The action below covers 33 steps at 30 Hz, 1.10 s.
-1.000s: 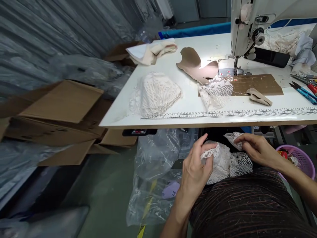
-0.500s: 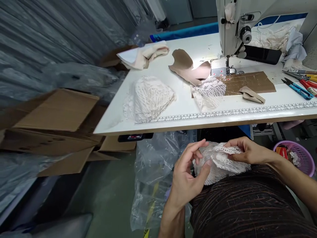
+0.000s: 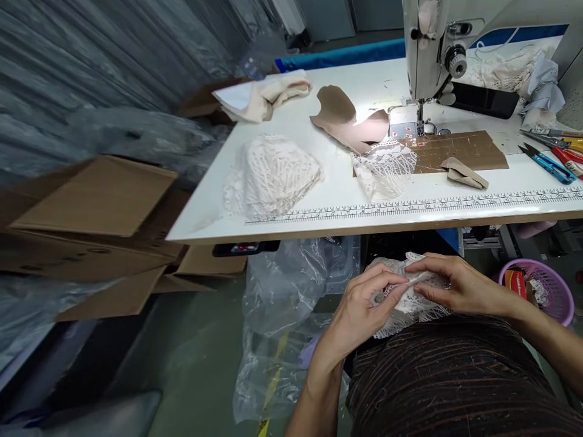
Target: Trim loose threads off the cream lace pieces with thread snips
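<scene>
A piece of white lace fabric (image 3: 412,315) lies over my lap, below the table's front edge. My left hand (image 3: 368,300) pinches the lace between thumb and fingers. Close beside it, my right hand (image 3: 449,282) pinches the same lace, so its edge is drawn up between the two hands. On the table above, a stack of white lace pieces (image 3: 282,176) sits at the left. Another lace piece (image 3: 385,173) with brown fabric (image 3: 337,115) lies by the sewing machine's presser foot (image 3: 421,124).
The white table (image 3: 204,212) has a printed ruler along its front. Blue thread snips (image 3: 551,164) and red-handled scissors (image 3: 569,161) lie at the right, near a black phone (image 3: 483,100). Cardboard boxes (image 3: 100,194) stand left; a purple basket (image 3: 562,297) is at lower right.
My left hand has moved right and closed from a spread position onto the lace edge. My right hand keeps its pinch. The view has shifted slightly.
</scene>
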Available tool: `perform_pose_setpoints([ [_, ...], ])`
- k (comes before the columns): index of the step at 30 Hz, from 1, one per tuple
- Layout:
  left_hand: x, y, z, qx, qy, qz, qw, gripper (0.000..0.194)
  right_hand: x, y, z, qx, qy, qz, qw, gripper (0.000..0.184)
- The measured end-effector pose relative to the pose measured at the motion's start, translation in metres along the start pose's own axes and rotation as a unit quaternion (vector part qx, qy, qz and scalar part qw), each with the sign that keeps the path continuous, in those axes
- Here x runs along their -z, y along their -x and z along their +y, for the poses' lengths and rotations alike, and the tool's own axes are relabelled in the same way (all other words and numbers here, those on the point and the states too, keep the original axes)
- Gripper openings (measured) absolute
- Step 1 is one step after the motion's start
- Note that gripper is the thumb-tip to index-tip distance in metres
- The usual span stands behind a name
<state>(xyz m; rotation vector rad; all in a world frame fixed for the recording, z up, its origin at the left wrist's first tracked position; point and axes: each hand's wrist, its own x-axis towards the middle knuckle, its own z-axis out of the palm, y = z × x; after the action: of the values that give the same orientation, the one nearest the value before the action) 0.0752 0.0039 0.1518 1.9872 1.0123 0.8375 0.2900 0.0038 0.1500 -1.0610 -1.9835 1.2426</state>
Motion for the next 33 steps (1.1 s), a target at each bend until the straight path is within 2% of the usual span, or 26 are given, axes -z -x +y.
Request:
perform_pose_setpoints([
  [5,0.005,0.001,0.004,0.019,0.006,-0.016,1.0,0.014,0.002,0.0,-0.007,0.033,-0.006,-0.072,0.997,0.025],
  [10,0.004,-0.005,-0.007,0.008,0.154,-0.104,0.983,0.023,0.001,0.001,-0.011,0.041,-0.032,-0.113,0.992,0.025],
  [13,0.0,-0.006,-0.014,0.026,0.192,-0.105,0.975,0.028,0.001,0.003,-0.011,0.034,-0.041,-0.122,0.991,0.025],
  [16,-0.004,-0.004,-0.016,0.055,0.203,-0.08,0.974,0.028,0.001,0.004,-0.011,0.032,-0.029,-0.105,0.994,0.024],
  [21,-0.003,0.0,-0.016,0.071,0.172,-0.008,0.983,0.025,-0.002,0.005,-0.008,0.041,-0.002,-0.026,0.999,0.02],
  [26,-0.001,0.002,-0.02,0.046,0.156,-0.041,0.986,0.023,-0.01,0.003,0.004,0.03,-0.051,0.025,0.998,0.018],
  [33,-0.008,0.007,-0.031,0.058,0.235,0.014,0.97,0.022,-0.015,-0.001,0.01,0.014,-0.087,0.054,0.995,0.018],
])
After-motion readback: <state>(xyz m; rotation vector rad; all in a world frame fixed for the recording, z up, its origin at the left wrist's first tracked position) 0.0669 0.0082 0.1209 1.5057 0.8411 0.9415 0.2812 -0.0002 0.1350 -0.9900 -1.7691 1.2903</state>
